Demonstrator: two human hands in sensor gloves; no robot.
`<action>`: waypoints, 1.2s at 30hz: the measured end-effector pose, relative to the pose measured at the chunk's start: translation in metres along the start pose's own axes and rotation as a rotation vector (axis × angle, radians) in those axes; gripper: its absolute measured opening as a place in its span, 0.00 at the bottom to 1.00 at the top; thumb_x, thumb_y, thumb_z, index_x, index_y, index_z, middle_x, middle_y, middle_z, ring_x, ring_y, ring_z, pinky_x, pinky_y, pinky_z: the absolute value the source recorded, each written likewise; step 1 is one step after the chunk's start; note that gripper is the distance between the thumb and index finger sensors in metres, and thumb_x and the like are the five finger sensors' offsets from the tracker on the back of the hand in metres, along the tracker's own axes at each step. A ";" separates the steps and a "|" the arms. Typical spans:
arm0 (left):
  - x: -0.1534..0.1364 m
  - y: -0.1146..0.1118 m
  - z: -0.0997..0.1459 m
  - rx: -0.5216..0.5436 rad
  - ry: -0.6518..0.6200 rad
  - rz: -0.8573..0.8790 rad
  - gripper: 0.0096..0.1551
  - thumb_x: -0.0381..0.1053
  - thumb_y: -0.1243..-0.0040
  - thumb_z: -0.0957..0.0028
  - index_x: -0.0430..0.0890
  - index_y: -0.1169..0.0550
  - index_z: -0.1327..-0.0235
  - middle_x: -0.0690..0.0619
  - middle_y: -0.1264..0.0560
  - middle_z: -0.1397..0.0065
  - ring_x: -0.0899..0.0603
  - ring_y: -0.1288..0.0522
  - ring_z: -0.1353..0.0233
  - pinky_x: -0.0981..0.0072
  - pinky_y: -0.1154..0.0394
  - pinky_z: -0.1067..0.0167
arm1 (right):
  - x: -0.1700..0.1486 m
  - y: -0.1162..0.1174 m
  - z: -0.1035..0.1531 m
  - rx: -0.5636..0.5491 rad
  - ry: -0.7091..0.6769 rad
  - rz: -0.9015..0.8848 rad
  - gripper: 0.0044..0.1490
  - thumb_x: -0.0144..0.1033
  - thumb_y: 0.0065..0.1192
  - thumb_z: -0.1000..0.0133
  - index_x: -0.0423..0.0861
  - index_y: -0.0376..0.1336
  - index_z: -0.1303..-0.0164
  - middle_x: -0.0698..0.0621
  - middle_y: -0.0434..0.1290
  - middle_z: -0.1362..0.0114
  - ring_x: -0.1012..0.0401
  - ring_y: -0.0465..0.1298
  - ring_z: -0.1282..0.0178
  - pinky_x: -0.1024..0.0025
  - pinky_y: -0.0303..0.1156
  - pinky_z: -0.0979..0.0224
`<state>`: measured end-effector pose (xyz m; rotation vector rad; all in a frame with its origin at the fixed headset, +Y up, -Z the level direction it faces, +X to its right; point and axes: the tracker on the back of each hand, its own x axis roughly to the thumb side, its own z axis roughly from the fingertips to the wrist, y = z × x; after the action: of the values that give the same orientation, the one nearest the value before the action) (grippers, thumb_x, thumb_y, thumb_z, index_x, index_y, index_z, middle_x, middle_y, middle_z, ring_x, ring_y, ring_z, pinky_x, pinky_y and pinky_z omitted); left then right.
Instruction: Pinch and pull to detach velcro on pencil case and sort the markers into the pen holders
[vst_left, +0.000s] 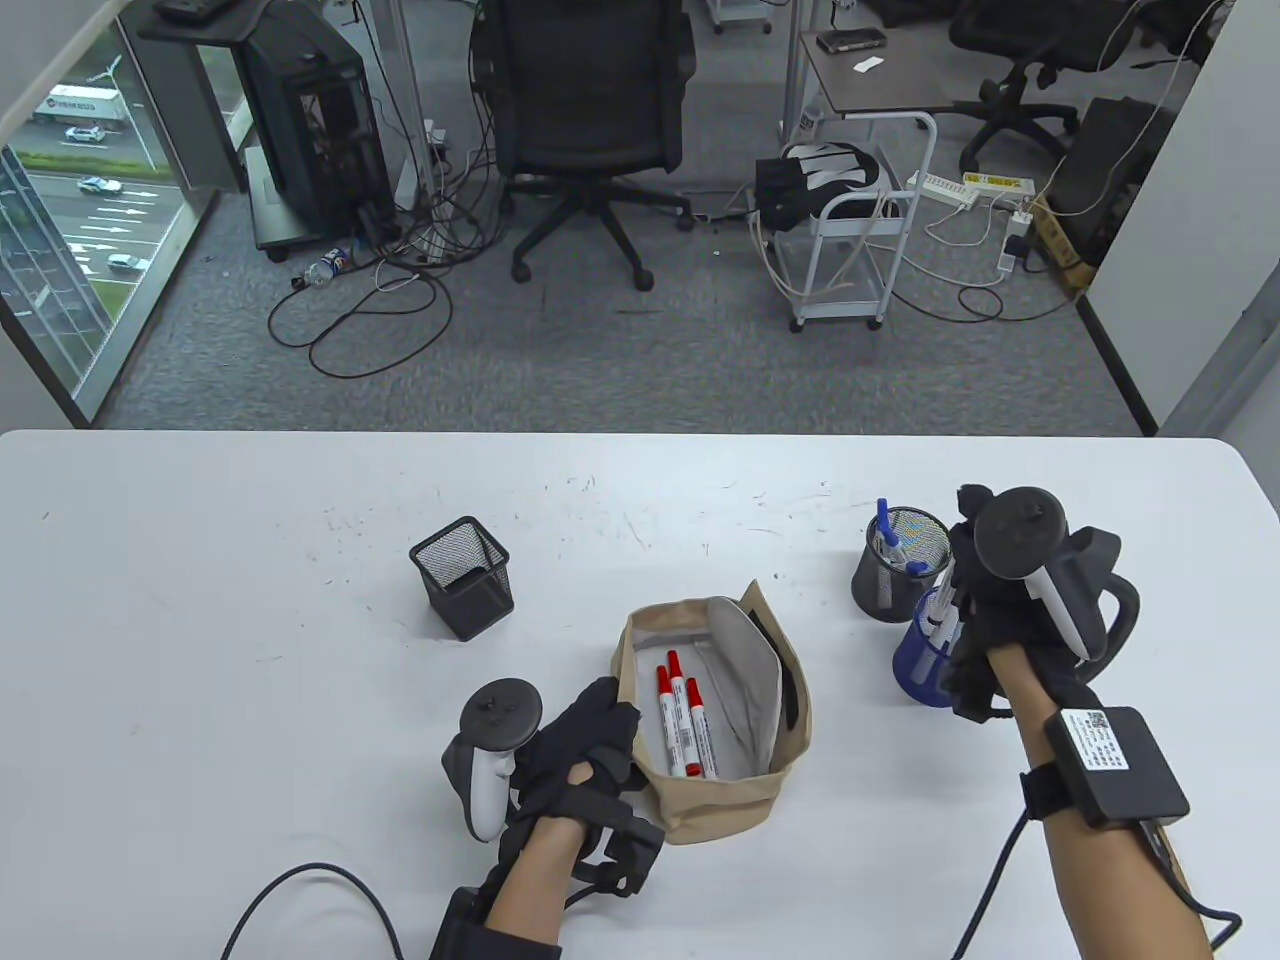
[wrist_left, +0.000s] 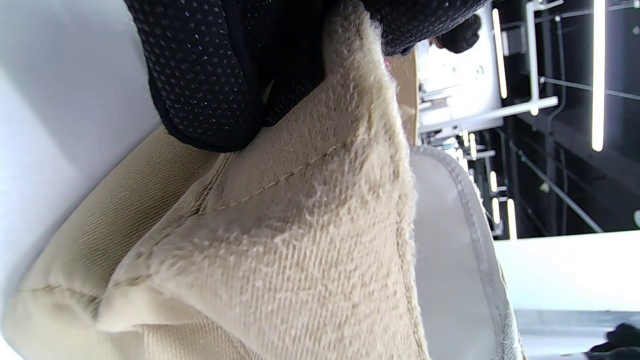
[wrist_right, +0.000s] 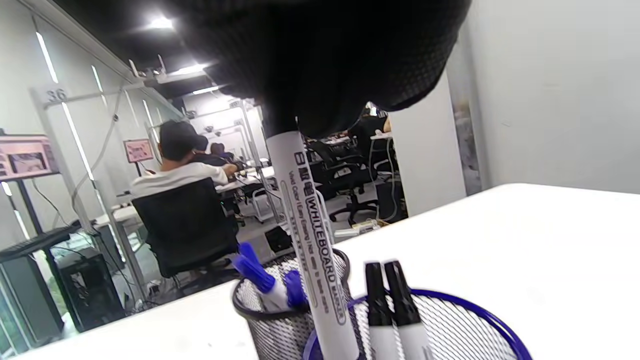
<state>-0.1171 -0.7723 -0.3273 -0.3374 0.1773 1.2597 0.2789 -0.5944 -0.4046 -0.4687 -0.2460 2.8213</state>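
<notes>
An open beige pencil case (vst_left: 765, 790) lies mid-table with three red-capped markers (vst_left: 685, 720) inside. My left hand (vst_left: 612, 722) grips the case's left rim; in the left wrist view its gloved fingers (wrist_left: 210, 75) curl over the fuzzy velcro strip (wrist_left: 300, 240). My right hand (vst_left: 962, 605) pinches a white whiteboard marker (wrist_right: 315, 240) by its top, so its cap is hidden. The marker's lower end stands inside the blue mesh holder (vst_left: 915, 675), beside two black-capped markers (wrist_right: 395, 310). A round black holder (vst_left: 880, 580) with blue-capped markers (wrist_right: 260, 277) stands just behind.
A square black mesh holder (vst_left: 462, 577) stands left of the case, with nothing showing in it. A black cable (vst_left: 300, 890) loops at the table's front left. An office chair (vst_left: 590, 110) and a cart (vst_left: 850, 250) stand on the floor beyond the far edge.
</notes>
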 end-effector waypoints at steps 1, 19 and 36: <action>0.000 0.000 0.000 0.000 0.001 0.003 0.38 0.51 0.43 0.40 0.36 0.34 0.19 0.30 0.27 0.24 0.30 0.18 0.34 0.58 0.11 0.53 | -0.002 0.005 -0.002 0.006 0.013 0.004 0.28 0.35 0.76 0.50 0.50 0.72 0.37 0.48 0.81 0.36 0.53 0.85 0.48 0.56 0.80 0.46; 0.002 -0.004 0.000 0.010 -0.015 -0.062 0.39 0.51 0.43 0.40 0.36 0.34 0.18 0.31 0.26 0.24 0.31 0.18 0.34 0.59 0.11 0.54 | 0.064 0.077 0.078 0.530 -0.271 0.045 0.52 0.61 0.61 0.48 0.35 0.61 0.25 0.37 0.78 0.32 0.51 0.86 0.52 0.59 0.81 0.51; 0.018 0.001 0.001 0.151 0.096 -0.337 0.47 0.59 0.33 0.44 0.35 0.34 0.18 0.33 0.25 0.23 0.30 0.21 0.30 0.51 0.15 0.47 | 0.054 0.118 0.088 0.583 -0.240 -0.098 0.36 0.40 0.69 0.43 0.32 0.65 0.31 0.42 0.86 0.47 0.60 0.86 0.75 0.69 0.81 0.68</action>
<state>-0.1127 -0.7556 -0.3321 -0.2838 0.2842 0.8921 0.1723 -0.7011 -0.3627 0.0111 0.4853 2.6710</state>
